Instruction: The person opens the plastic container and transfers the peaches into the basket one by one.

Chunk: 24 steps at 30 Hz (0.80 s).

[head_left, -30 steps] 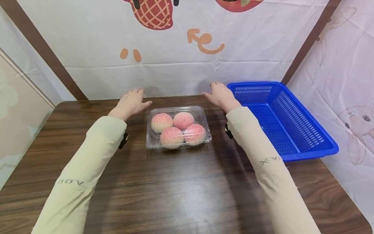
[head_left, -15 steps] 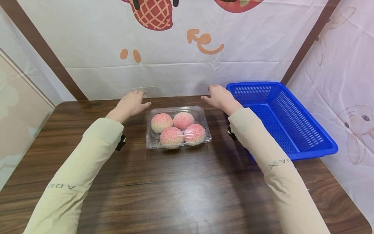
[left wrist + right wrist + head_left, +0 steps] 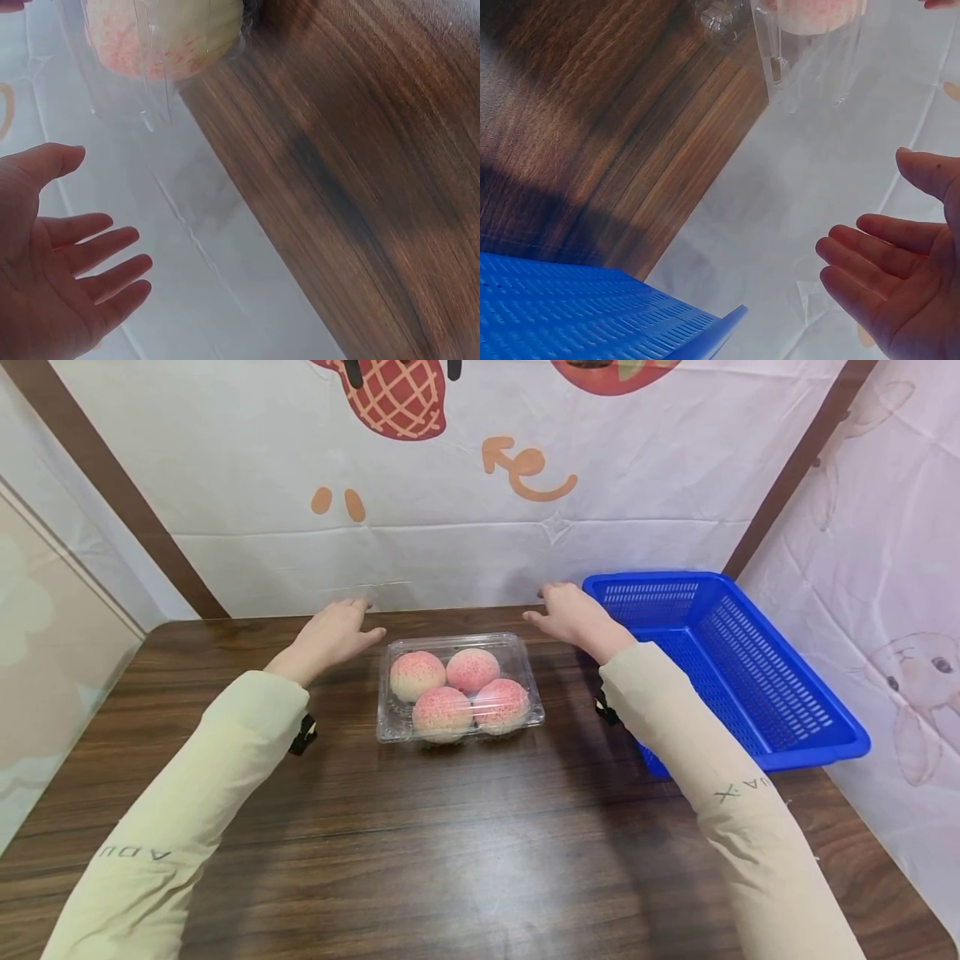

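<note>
A clear plastic clamshell box (image 3: 385, 714) with several pink-and-cream peach-shaped buns (image 3: 442, 713) inside sits closed on the wooden table. To its upper left, the left hand (image 3: 327, 635) is held above the table, fingers spread and thumb toward the box. The right hand (image 3: 573, 617) hovers at the upper right, close to the blue basket's near-left rim, its thumb also turned inward. Both palms are bare in the wrist views, where the left fingers (image 3: 112, 277) and right fingers (image 3: 870, 259) are loosely extended. Neither hand touches the box.
A blue perforated plastic basket (image 3: 813, 668) stands on the right side of the table (image 3: 465, 852), partly behind the right sleeve. A white printed cloth (image 3: 450, 560) hangs behind the table's back edge, and another cloth (image 3: 885, 577) hangs at the right.
Both forearms have drawn slightly outward and back, and the hands have sunk a little lower in the head view. The box and basket have stayed in place.
</note>
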### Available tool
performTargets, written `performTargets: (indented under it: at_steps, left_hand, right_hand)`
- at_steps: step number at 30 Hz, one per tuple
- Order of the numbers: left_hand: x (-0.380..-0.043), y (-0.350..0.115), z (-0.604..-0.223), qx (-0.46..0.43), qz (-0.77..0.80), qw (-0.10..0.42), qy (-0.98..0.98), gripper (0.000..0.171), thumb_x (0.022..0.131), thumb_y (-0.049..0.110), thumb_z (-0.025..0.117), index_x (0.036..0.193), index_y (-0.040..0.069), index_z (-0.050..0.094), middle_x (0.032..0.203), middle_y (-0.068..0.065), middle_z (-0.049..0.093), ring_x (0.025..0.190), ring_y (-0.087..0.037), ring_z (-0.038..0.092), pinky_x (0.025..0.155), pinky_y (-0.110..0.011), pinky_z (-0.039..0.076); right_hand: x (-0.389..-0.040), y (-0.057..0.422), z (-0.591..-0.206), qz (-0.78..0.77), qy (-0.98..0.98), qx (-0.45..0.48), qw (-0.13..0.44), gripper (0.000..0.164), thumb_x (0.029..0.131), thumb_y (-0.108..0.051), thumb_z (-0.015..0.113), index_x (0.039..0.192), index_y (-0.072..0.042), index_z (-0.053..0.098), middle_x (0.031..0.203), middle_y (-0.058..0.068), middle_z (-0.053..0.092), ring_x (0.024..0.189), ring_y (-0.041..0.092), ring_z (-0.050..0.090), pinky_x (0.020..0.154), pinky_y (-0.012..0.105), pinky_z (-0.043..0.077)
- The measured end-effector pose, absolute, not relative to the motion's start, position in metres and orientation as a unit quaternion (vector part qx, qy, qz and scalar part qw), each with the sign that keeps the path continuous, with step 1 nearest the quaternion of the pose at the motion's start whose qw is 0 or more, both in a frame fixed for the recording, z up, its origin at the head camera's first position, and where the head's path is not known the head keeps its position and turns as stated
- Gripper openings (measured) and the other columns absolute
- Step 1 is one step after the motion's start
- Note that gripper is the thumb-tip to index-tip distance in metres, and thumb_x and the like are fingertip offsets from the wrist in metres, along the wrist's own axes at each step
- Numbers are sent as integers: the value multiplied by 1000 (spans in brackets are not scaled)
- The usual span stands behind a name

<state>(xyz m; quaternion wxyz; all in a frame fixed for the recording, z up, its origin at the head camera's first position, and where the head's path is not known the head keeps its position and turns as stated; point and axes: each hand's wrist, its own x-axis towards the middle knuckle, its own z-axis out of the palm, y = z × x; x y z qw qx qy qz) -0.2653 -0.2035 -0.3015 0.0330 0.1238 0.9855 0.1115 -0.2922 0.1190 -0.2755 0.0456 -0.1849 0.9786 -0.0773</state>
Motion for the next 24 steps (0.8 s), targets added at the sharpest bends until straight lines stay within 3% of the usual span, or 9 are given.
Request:
performTargets:
  at_steps: [14, 24]
  left_hand:
    - [-253, -200, -303, 129, 121, 28, 984, 57, 91, 30, 47, 132, -8, 34, 131, -30, 39, 120, -45, 35, 98, -54, 29]
    - [-246, -199, -303, 138, 122, 20, 983, 60, 92, 30, 47, 134, -9, 32, 133, -31, 37, 122, -44, 34, 101, -52, 27]
  right_hand:
    - [-275, 116, -280, -59, 977, -197, 55, 47, 92, -35, 49, 118, 5, 50, 112, 20, 56, 105, 32, 53, 90, 43, 42]
    - [-258, 113, -283, -61, 973, -223, 21, 49, 92, -29, 48, 123, 9, 46, 119, 24, 53, 111, 33, 50, 94, 41, 40]
